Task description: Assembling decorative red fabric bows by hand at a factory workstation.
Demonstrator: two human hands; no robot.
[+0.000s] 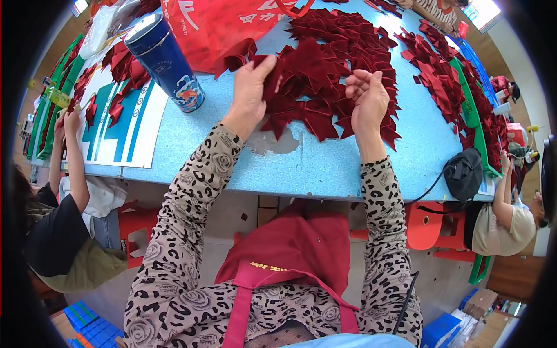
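Observation:
My left hand (249,91) is closed on a dark red velvet bow (272,81), thumb on top, above the near left side of a big pile. That pile of dark red bows (316,66) spreads over the blue table, its bows overlapping with pointed tails. Over the pile's right side hovers my right hand (370,104), its fingers loosely curled and apart from the thumb. Nothing shows between them. Part of the held bow is hidden behind my left fingers.
A dark blue tumbler (165,62) stands left of my left hand, before a red bag (212,29). More bows (432,75) lie at right beside a green tray (467,104). A black cap (463,174) rests at the table's right edge. Co-workers sit at both sides.

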